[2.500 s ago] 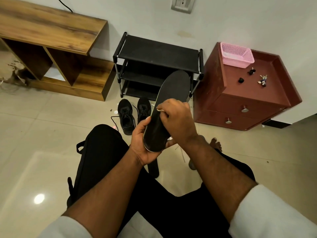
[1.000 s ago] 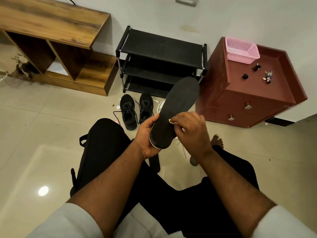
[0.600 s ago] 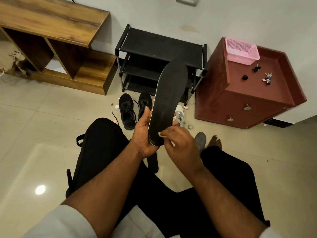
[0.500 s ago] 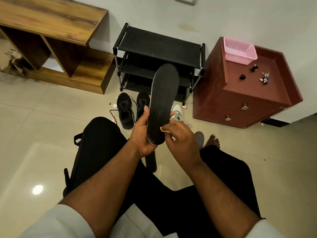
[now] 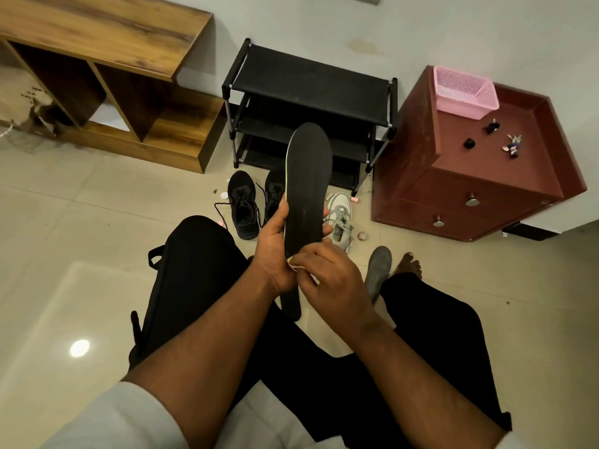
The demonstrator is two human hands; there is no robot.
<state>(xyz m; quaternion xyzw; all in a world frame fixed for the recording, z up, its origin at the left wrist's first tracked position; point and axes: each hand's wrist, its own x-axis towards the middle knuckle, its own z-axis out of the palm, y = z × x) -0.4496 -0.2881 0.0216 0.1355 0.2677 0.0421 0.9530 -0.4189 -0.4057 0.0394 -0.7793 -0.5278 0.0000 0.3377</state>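
A long black insole (image 5: 307, 186) stands nearly upright in front of me, toe end up. My left hand (image 5: 272, 247) grips its lower left edge, thumb along the side. My right hand (image 5: 327, 273) pinches a small pale wad, cloth or tissue (image 5: 293, 263), against the insole's heel end. The heel itself is hidden behind my fingers. A second black insole (image 5: 291, 306) lies on the floor between my legs, and a grey insole (image 5: 376, 270) lies beside my bare foot (image 5: 408, 265).
A pair of black shoes (image 5: 244, 202) and a white sneaker (image 5: 340, 218) sit on the tile floor before a black shoe rack (image 5: 308, 82). A wooden shelf unit (image 5: 107, 59) stands left, a maroon cabinet (image 5: 486, 176) with a pink basket (image 5: 463, 92) right.
The insole swung from a rightward tilt to nearly upright. My right hand slid from the insole's middle down to its heel end with the pale wad.
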